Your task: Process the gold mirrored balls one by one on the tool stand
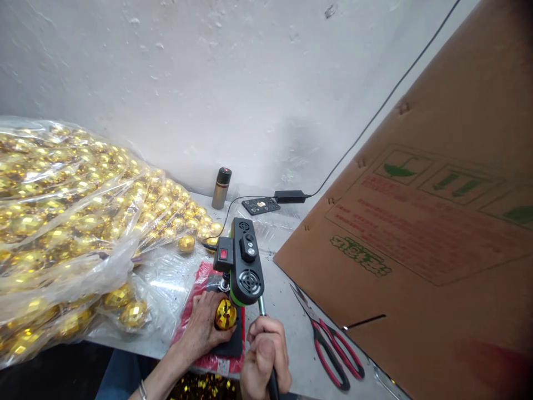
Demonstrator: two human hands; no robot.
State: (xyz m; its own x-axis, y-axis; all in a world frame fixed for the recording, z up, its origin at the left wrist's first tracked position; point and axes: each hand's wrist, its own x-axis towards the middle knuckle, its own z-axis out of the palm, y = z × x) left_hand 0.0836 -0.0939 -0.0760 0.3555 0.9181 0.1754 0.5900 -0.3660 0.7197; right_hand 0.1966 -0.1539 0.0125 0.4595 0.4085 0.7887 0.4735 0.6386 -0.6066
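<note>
Under the front end of a black machine with a red switch, my left hand grips a gold faceted ball. The ball rests over a dark base plate on a red plastic-wrapped pad. To the right of the ball, my right hand is closed around a lever with a black handle and a metal rod. The lower part of the machine is hidden behind its head and my hands.
A clear bag of gold balls fills the left side. Red-handled scissors lie at the right, beside a large cardboard box. Behind the machine are a bottle, a black adapter with its cable and a flat black item.
</note>
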